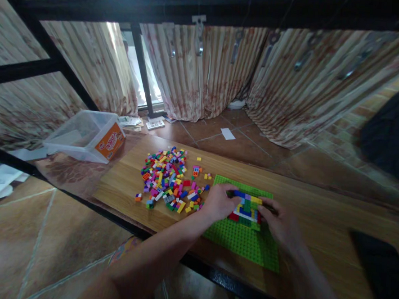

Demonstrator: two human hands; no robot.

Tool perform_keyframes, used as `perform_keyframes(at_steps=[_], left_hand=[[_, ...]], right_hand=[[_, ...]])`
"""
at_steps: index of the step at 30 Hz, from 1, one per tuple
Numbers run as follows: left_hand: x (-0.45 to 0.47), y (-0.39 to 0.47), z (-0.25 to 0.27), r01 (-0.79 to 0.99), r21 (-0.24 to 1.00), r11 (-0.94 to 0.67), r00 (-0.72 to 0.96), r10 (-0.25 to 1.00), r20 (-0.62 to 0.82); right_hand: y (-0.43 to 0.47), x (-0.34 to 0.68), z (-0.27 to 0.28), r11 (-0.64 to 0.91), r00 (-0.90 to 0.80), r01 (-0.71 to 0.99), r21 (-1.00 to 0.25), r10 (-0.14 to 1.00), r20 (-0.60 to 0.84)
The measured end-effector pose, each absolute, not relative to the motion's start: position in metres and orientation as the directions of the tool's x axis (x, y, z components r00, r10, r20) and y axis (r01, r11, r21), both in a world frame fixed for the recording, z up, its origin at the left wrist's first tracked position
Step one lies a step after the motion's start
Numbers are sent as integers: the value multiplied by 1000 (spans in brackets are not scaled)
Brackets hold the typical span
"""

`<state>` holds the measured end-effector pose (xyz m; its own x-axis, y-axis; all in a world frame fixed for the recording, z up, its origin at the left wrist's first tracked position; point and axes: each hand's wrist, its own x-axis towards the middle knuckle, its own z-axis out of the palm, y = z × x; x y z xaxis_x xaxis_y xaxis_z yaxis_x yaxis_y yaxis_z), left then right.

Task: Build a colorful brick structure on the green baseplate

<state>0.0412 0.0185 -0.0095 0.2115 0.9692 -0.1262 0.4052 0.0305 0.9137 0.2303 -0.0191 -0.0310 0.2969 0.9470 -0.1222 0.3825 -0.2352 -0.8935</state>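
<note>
A low structure of coloured toy bricks (246, 210) sits on a green studded baseplate (244, 242). Bricks in blue, yellow, green, white and red show on its top and near side. From the left, my left hand (220, 201) grips its far left corner with curled fingers and thumb. On the opposite side, my right hand (278, 218) holds the right end, thumb against the near edge and fingers round the far corner. Parts of both hands' fingertips are hidden behind the structure.
A heap of loose bricks (166, 177) covers the wooden table (123, 185) on the left. Beyond it stands a clear plastic box (85, 133) with an orange label. A dark flat object (378, 268) lies at the right. A black metal bar (208, 8) crosses above.
</note>
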Motion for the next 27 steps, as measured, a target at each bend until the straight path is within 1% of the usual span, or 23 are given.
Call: perform_keyframes(at_steps=[5,8,12,16,19,24,27], left_hand=[[38,19,-7,431,902,17,257,956,-141],[37,17,-4,449,893,-24,284,952,-117],[37,14,-1,496,865,-83,301,950,-81],[36,13,0,498,861,-98,304,950,-68],[36,12,0,511,848,-140,328,944,-42],[39,8,-2,565,797,-212,322,947,24],[31,13,2,582,780,-230,335,942,28]], right_hand=[[-21,233,-30,-249,294,408,-878,947,-132],[-22,234,-29,-266,302,445,-855,943,-136],[-21,233,-26,-295,320,524,-799,938,-137],[-20,230,-23,-315,340,609,-728,933,-120],[-20,228,-22,-310,337,662,-682,936,-98],[-21,225,-22,-295,308,719,-629,947,-92],[-21,224,-21,-283,303,735,-616,950,-75]])
